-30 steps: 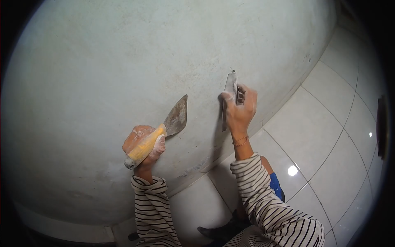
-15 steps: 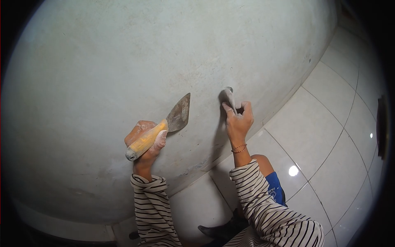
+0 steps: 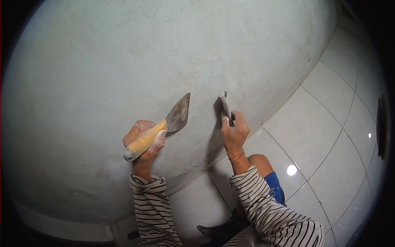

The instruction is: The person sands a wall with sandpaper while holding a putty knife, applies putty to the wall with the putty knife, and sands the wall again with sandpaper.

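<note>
My left hand (image 3: 148,142), dusted with white powder, is closed around the yellow handle (image 3: 145,142) of a trowel. The pointed metal blade of the trowel (image 3: 179,114) angles up and to the right in front of the wall. To its right, my right hand (image 3: 235,133) pinches a folded grey sheet that looks like sandpaper (image 3: 225,103) between thumb and fingers. Its curled upper end is at the wall surface and casts a shadow to the left; whether it touches cannot be made out. Some fingers of the right hand are hidden behind the thumb side.
A pale grey-green wall (image 3: 135,61) with scuffs and patches fills the left and top. White floor tiles (image 3: 304,119) meet its base on the right. My bent knee (image 3: 261,162) and a dark shoe (image 3: 222,230) are close below the right arm. A dark object (image 3: 382,127) is at the far right edge.
My right hand has moved down and slightly left along the wall with the folded sandpaper. My left hand and the trowel have stayed almost in place.
</note>
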A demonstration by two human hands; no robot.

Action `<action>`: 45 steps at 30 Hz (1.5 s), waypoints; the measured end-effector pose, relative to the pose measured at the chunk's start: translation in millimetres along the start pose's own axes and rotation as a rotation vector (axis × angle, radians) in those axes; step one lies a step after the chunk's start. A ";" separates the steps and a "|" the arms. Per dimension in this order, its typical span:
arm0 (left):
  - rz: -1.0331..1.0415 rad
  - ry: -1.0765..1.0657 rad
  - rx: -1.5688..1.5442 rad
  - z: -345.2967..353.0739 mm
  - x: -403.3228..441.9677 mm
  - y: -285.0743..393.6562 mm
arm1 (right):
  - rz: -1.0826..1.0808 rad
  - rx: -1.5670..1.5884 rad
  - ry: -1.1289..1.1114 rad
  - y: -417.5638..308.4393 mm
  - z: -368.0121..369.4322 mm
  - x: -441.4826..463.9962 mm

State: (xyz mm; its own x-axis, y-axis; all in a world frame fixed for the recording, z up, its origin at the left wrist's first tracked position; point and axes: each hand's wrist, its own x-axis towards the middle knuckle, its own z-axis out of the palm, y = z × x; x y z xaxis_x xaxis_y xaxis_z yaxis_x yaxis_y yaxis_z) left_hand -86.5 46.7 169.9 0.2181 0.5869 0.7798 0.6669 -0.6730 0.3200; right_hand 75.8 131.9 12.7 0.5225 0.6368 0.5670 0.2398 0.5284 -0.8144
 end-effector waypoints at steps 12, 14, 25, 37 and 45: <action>0.037 -0.004 0.102 8.3 17.0 35.2 | -0.042 -0.023 0.111 -5.1 3.9 9.1; 0.011 -0.001 0.096 8.8 13.7 36.7 | -0.060 -0.021 0.073 -10.2 11.9 11.4; 0.084 0.010 0.174 7.7 11.2 27.4 | -0.414 -0.144 -0.181 41.4 7.3 -32.1; 0.098 0.006 0.157 4.0 9.7 27.7 | -0.484 -0.083 -0.315 45.1 19.7 -34.5; -0.016 0.028 0.100 1.5 3.7 29.5 | -0.465 -0.069 -0.207 -37.5 39.4 41.3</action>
State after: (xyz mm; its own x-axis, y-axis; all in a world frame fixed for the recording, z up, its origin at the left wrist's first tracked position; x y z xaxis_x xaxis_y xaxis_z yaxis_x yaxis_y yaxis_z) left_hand -65.0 29.7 181.4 0.1875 0.5833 0.7903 0.7382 -0.6145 0.2784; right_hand 56.1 160.6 71.5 0.1764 0.4445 0.8782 0.4657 0.7484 -0.4723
